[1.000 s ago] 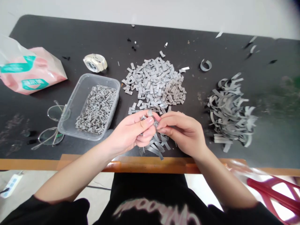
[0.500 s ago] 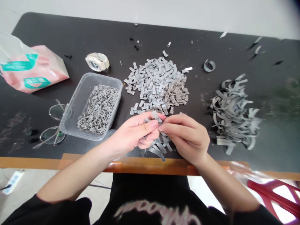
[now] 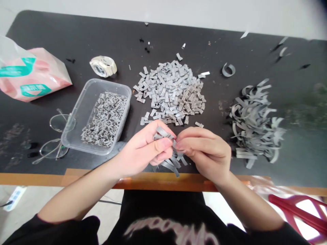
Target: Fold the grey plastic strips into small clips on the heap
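Left hand: here you are, your left hand (image 3: 145, 148) curled nearly closed, thumb pressing a few grey pieces (image 3: 161, 132) against the fingers.
Right hand: and your right hand (image 3: 208, 149) comes in alongside, thumb and fingertips pinched on a small grey clip (image 3: 174, 144) between your two hands.
Strips: loose strips (image 3: 170, 166) lie just below your fingers, near the front edge of the tabletop (image 3: 204, 41).
Pile: a broad pile (image 3: 171, 90) of grey clips spreads beyond your hands.
Tub: over to your left, the clear tub (image 3: 76, 131) holds many small grey bits (image 3: 104, 119), with glasses (image 3: 55, 148) beside it.
Watch: a white watch (image 3: 103, 66) sits behind the tub, near the pink bag (image 3: 48, 73).
Bundle: out to your right, a heap of curled strips (image 3: 257, 124).
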{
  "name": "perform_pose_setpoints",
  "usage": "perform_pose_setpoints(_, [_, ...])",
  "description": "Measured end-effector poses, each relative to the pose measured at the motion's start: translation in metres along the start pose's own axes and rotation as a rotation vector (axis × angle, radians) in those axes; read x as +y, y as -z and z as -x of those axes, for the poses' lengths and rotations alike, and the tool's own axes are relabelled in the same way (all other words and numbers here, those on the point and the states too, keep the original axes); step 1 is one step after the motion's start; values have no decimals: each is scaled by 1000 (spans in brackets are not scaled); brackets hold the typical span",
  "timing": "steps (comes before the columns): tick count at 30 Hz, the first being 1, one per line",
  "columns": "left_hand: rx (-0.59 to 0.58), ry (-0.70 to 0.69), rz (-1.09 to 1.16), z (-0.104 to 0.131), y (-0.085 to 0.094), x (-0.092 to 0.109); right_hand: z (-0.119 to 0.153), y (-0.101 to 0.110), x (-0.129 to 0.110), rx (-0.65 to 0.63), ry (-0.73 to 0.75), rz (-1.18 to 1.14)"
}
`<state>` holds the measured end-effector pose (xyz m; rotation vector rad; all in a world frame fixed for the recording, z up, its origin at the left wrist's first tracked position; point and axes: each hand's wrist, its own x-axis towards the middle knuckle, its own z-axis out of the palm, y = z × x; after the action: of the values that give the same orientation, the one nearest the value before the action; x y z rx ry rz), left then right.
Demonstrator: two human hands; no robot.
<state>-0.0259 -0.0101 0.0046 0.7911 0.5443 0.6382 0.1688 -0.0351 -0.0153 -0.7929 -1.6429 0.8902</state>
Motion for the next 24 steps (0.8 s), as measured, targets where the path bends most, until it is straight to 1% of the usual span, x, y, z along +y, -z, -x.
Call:
perform_pose_setpoints(3, [-17,-31,-45,2,0,1,0,0,1,-15,-19,-97])
perform_pose_setpoints(6, [-28,-39,-65,2,0,3,-3,0,1,-21,-71,-187])
perform_pose_setpoints(8, [-27,-44,-85,1,-1,3,-5,0,0,-43,-134,-277])
perform_pose_setpoints(10, [-18,-66,-157,1,-1,4,-7,-1,-1,-68,-247,-413])
perform_pose_setpoints(11, [-4,-87,-223,1,0,4,-8,-2,-1,-69,-316,-478])
perform_pose_setpoints(13, [50,-151,-430,1,1,3,-8,-4,0,-24,-441,-555])
perform_pose_setpoints(16, [133,-213,-837,0,6,0,-7,-7,1,99,-564,-529])
perform_pose_setpoints(19, [131,-224,-1164,-1,9,-3,-9,-7,2,143,-668,-554])
perform_pose_setpoints(21, [120,-258,-1285,-2,10,-5,-10,-6,3,136,-723,-634])
perform_pose_setpoints(24, [126,-356,-1349,-2,10,-6,-11,-5,3,133,-772,-717])
